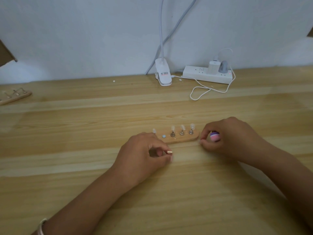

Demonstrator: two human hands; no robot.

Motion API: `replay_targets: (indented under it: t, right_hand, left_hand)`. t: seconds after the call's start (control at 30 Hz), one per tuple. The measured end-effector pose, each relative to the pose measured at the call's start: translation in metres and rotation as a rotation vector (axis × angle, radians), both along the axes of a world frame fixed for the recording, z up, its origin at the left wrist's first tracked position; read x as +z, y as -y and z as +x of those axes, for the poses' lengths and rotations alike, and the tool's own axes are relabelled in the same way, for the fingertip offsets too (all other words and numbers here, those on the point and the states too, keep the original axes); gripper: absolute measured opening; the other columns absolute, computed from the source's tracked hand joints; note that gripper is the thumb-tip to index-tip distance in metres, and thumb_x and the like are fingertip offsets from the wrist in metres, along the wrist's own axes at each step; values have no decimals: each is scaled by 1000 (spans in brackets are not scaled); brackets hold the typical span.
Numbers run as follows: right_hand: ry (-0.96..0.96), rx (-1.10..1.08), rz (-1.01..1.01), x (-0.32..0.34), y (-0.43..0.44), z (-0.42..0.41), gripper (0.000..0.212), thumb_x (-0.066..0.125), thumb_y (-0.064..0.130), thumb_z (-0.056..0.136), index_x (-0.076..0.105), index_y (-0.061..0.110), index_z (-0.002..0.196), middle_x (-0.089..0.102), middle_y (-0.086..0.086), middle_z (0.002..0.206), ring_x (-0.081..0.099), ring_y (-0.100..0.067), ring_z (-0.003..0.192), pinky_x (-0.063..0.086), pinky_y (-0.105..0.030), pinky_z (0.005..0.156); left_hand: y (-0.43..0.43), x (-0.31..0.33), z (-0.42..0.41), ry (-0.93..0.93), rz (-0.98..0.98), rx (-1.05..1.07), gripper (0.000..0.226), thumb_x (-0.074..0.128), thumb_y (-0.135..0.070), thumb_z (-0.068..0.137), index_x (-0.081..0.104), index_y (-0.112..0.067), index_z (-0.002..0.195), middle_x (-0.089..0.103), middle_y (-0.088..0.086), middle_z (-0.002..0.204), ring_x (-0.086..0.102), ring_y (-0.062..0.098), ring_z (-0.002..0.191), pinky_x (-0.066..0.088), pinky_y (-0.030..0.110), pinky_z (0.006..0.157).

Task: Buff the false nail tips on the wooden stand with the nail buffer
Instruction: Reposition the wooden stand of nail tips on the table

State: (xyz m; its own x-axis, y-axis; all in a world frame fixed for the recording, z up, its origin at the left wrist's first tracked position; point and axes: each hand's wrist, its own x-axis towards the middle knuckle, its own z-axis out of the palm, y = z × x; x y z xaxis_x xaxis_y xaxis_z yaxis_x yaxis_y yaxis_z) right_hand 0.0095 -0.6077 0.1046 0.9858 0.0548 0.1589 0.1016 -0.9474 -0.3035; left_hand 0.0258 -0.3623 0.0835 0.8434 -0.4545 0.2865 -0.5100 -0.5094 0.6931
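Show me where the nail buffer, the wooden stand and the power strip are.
nail buffer (215, 136), head view, on its pink end.
wooden stand (179, 141), head view, on its bare front edge.
power strip (193, 74), head view, on its white left half.

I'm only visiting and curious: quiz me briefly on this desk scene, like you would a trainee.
1. True or false: the right hand holds the pink-and-purple nail buffer.
2. How many nail tips stand right of the blue dot on the wooden stand? A one, B three, C five.
3. Which hand pinches the small gold-coloured piece?
Key: 1 true; 2 B; 3 the left hand.
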Motion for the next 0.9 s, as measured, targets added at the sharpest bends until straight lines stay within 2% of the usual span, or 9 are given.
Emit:
replay_targets:
  t: [0.2, 0.33, 0.4, 0.5, 0.6, 0.67, 0.73, 0.83, 0.9]
  right_hand:
    - [8, 74, 88, 6, -6, -5, 5, 74, 29, 73, 70, 27, 72, 53, 29, 54, 50, -4, 55, 37, -26, 58]
    - [92, 196, 268, 12, -24, -14, 19, 80, 22, 69, 65, 33, 66, 47, 19, 47, 48, -5, 53, 34, -18, 56]
    - [118, 215, 211, 8, -38, -16, 19, 81, 23, 69, 65, 33, 68, 44, 16, 45, 49, -2, 54, 34, -8, 63]
    - [171, 268, 166, 4, -52, -18, 14, 81, 25, 69, 67, 28, 70, 29, 17, 39, 46, 6, 52, 23, 7, 72]
    - [119, 318, 211, 2, -55, -18, 11, 81, 20, 73, 71, 23, 75, 30, 22, 42, 48, 7, 54, 34, -6, 62]
    - [98, 333, 191, 2, -57, -17, 9, 80, 21, 76, 72, 22, 79, 33, 22, 44, 47, 5, 51, 30, -19, 55]
    - [101, 336, 151, 1, -59, -16, 7, 78, 24, 78, 73, 22, 82, 33, 22, 47, 41, 3, 47, 29, -25, 58]
    - [149, 347, 119, 0, -60, -16, 8, 80, 21, 77, 73, 20, 82, 28, 24, 47, 37, -10, 49, 29, -24, 58]
    - [198, 359, 105, 0, -62, -17, 12, 83, 17, 73, 73, 19, 80, 22, 27, 48, 37, -10, 61, 28, -21, 58]
  left_hand:
    - [1, 1, -1, 15, 32, 29, 12, 83, -35, 71, 77, -33, 80, 64, -14, 68, 58, 6, 74, 50, 39, 69]
    - [2, 1, -1, 5, 39, 48, 11, 83, -36, 70, 77, -34, 78, 63, -14, 67, 57, 4, 73, 49, 37, 69]
    - [2, 2, -1, 5, 55, 48, 10, 83, -33, 70, 77, -33, 78, 62, -13, 66, 56, 5, 72, 49, 38, 68]
    - [2, 2, -1, 5, 72, 34, 10, 81, -35, 70, 77, -33, 79, 60, -14, 64, 54, 5, 69, 49, 37, 65]
    - [2, 3, -1, -5, 63, 42, 17, 69, -45, 65, 74, -35, 78, 58, -14, 62, 52, 4, 66, 47, 35, 62]
    - [3, 3, 0, -13, 69, 44, 20, 66, -47, 64, 74, -34, 76, 56, -14, 61, 51, 4, 65, 47, 34, 61]
    - [2, 3, 0, -14, 80, 40, 20, 68, -46, 65, 76, -32, 77, 55, -14, 61, 50, 3, 65, 46, 33, 62]
    - [1, 2, 0, -21, 82, 37, 11, 78, -37, 69, 76, -31, 78, 55, -13, 62, 49, 3, 65, 47, 33, 62]
    - [1, 2, -1, -21, 80, 33, 12, 77, -38, 68, 76, -30, 78, 56, -13, 62, 50, 3, 65, 46, 33, 62]
